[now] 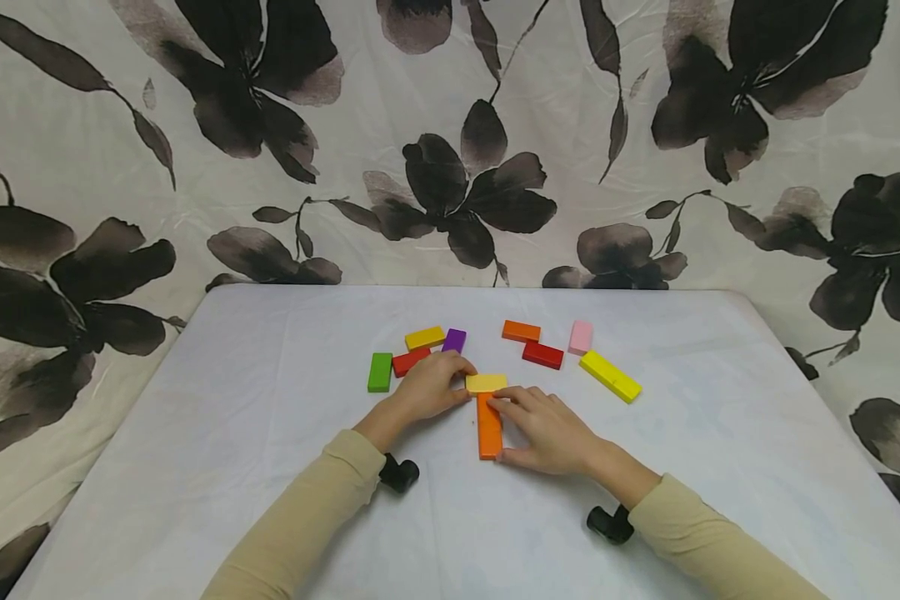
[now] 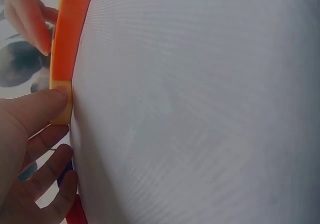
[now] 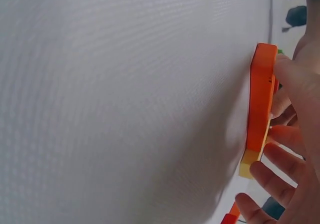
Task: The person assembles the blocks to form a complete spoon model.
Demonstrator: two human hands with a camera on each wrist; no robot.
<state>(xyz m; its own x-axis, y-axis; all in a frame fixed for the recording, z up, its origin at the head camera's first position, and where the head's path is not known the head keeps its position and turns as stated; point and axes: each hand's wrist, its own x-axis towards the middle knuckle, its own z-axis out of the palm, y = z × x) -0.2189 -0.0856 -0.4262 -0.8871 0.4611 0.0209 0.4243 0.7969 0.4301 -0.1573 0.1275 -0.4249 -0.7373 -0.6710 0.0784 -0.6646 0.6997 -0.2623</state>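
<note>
A light yellow block (image 1: 486,383) lies crosswise against the far end of a long orange block (image 1: 489,429), forming a T. My left hand (image 1: 433,385) pinches the light yellow block at its left end, thumb on the near side, as the left wrist view also shows. My right hand (image 1: 547,429) holds the orange block lightly, its thumb by the near right corner and its index finger by the far end. In the right wrist view, the other fingers (image 3: 272,181) are spread beside the light yellow block. Whether any fingertip reaches the orange block's left side is not shown.
Beyond the left hand lie green (image 1: 379,372), red (image 1: 411,362), dark yellow (image 1: 424,337) and purple (image 1: 454,341) blocks. To the right are orange (image 1: 521,331), red (image 1: 542,355), pink (image 1: 581,337) and long yellow (image 1: 610,377) blocks. A white cloth covers the table (image 1: 270,375).
</note>
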